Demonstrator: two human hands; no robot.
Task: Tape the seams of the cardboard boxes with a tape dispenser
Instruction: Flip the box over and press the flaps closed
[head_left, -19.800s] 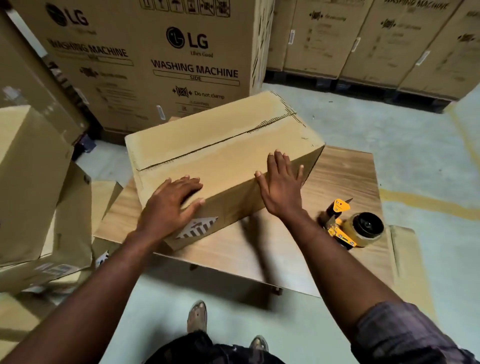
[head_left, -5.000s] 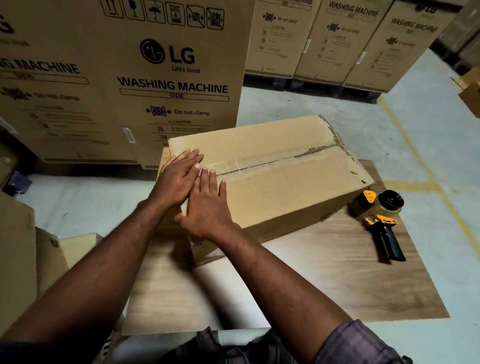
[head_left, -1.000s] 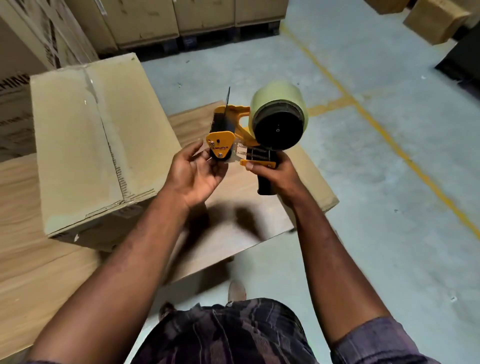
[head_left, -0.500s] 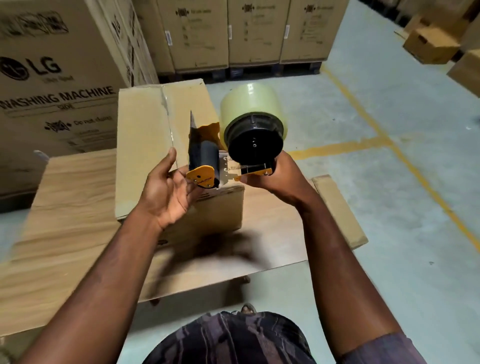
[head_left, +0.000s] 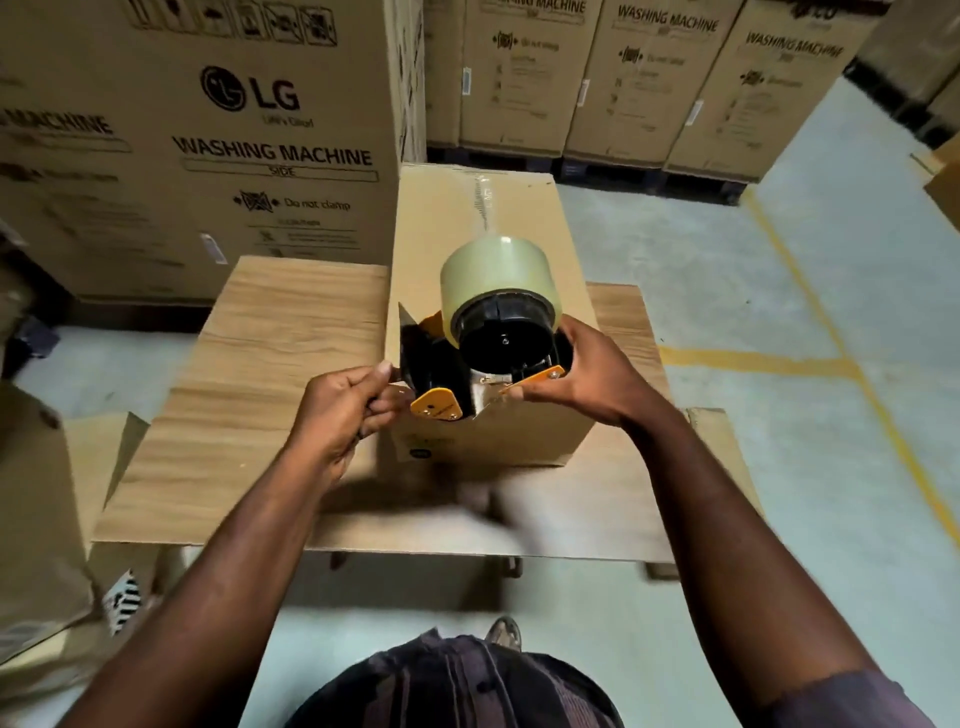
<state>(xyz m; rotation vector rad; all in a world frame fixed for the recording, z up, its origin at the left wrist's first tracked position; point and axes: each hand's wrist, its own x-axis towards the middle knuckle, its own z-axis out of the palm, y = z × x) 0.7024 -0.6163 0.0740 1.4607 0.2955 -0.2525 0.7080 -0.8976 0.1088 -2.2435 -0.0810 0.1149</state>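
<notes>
At the bottom edge of the frame is the person's dark patterned shirt (head_left: 457, 686), with the toe of a shoe (head_left: 504, 631) on the pale floor just above it. Both bare forearms reach up toward the middle of the frame, where the tape dispenser (head_left: 441, 374) is held in the air in front of the near end of the cardboard box (head_left: 519, 234). The left hand (head_left: 343, 410) has its fingers curled in, and the thumb and forefinger pinch at the dispenser's left edge beside the black roller; I cannot tell whether the tape end is between them. The right hand (head_left: 587, 379) grips the dispenser's right side with its fingers wrapped under the orange frame, hiding the handle. The pale roll of tape (head_left: 493, 275) sits on top, its black hub facing the viewer. The box lies lengthwise on a wood-grain board (head_left: 270, 374), running away toward the top of the frame. A glossy strip of clear tape (head_left: 485, 200) shows on its top seam near the far end. Loose cardboard (head_left: 36, 493) leans at the lower left. A big LG washing machine carton (head_left: 208, 130) fills the upper left, more cartons (head_left: 623, 78) line the top, and a yellow floor line (head_left: 810, 312) runs down the right.
</notes>
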